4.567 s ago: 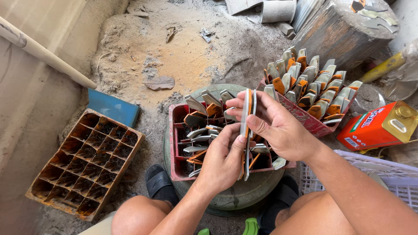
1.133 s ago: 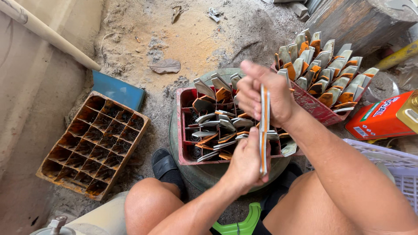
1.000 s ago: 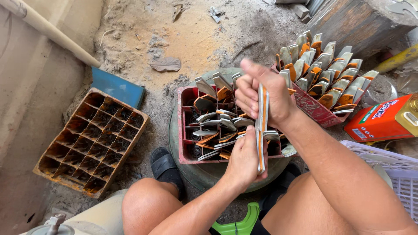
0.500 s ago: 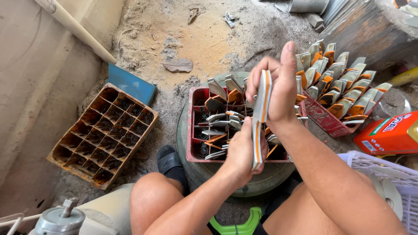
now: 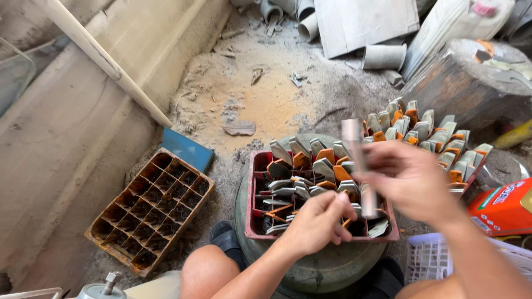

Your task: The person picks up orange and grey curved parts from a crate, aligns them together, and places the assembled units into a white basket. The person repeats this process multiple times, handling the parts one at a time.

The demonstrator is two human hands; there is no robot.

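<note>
Strip bundle (image 5: 357, 166) upright in R hand (image 5: 413, 180) grip

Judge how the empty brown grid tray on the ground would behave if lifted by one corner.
The grid tray probably stays stiff, since its crossed dividers brace it. It looks worn and dusty, so edges may crumble. Being empty, it is likely light, and lying flat it should not roll.

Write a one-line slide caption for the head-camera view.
Right hand lifts a blurred stack of flat strips while left hand reaches into a red compartment tray.
</note>
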